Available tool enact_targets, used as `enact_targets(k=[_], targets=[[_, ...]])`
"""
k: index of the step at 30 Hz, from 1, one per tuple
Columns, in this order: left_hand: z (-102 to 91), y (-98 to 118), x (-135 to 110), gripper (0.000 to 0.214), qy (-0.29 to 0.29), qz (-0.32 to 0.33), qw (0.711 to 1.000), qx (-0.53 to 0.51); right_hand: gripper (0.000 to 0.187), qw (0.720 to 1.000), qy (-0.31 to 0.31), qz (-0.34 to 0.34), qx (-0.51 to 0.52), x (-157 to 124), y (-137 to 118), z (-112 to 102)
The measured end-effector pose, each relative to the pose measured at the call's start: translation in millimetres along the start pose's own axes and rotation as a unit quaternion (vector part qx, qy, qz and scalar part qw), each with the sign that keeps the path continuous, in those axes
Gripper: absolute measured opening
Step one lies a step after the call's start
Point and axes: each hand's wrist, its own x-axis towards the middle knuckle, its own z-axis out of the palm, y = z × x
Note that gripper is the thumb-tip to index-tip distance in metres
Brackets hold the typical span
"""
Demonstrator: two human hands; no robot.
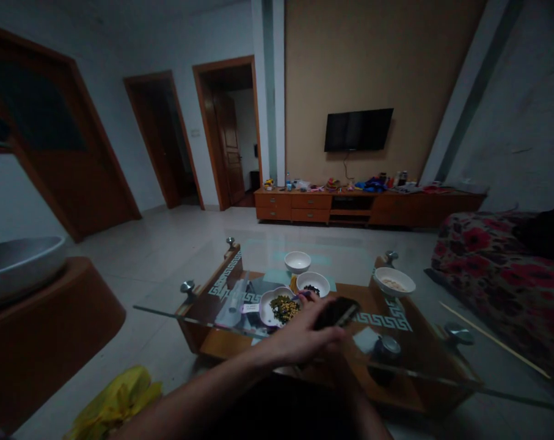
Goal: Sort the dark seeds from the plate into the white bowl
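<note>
My left hand [302, 336] reaches over the glass table, its thumb and fingers closed around a dark, flat thing that looks like a smartphone [338, 310]. My right hand [335, 347] is just below and behind the left, mostly covered by it, so its fingers are hidden. Close to the left fingertips lies a white lobed dish [266, 313] with green and tan beans in separate heaps. Behind it is a white bowl [320, 280] with dark pieces inside. Something purple shows by the fingertips, too blurred to name.
A white bowl [297, 261] stands farther back on the glass table [167, 310]. Another bowl [394, 281] holds pale contents at the right. A dark jar [389, 351] is near the right forearm. A yellow bag [118, 400] lies at lower left; a flowered sofa [496, 269] is at right.
</note>
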Motion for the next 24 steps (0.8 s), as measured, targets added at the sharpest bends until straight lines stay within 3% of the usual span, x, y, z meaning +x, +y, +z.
enact_targets(k=[2, 4, 6, 7, 9, 12, 16, 21, 24], targets=[[-55.6, -21.1, -28.3, 0.076, 0.112, -0.034, 0.993, 0.009, 0.039, 1.0, 0.002, -0.003, 0.007, 0.6, -1.0, -0.1], [-105.7, -53.4, -48.8, 0.077, 0.21, -0.087, 0.969, 0.093, 0.031, 1.0, 0.001, -0.003, 0.019, 0.5, -1.8, -1.4], [-146.9, -89.8, -63.2, 0.083, 0.302, -0.171, 0.908, 0.237, 0.031, 1.0, -0.004, 0.004, 0.026, 0.1, -2.4, -3.4], [-163.5, -107.1, -68.7, 0.085, 0.318, -0.227, 0.87, 0.3, 0.033, 1.0, -0.006, 0.008, 0.028, 0.0, -2.7, -4.3], [-188.5, -136.3, -77.1, 0.078, 0.311, -0.286, 0.822, 0.382, 0.036, 0.999, -0.007, 0.016, 0.03, -0.2, -3.0, -5.7], [-208.7, -163.7, -82.9, 0.071, 0.298, -0.324, 0.791, 0.425, 0.036, 0.999, -0.011, 0.024, 0.027, -0.8, -2.6, -6.5], [-219.6, -180.7, -79.7, 0.071, 0.278, -0.35, 0.775, 0.446, 0.035, 1.0, -0.026, 0.013, -0.004, -2.5, -1.1, -6.7], [-233.7, -192.9, -74.1, 0.08, 0.268, -0.341, 0.779, 0.452, 0.034, 1.0, -0.027, 0.008, -0.004, -4.0, -2.2, -8.7], [-246.5, -195.2, -73.0, 0.082, 0.276, -0.344, 0.812, 0.382, 0.034, 1.0, -0.017, 0.017, 0.011, -4.3, -3.0, -10.3]])
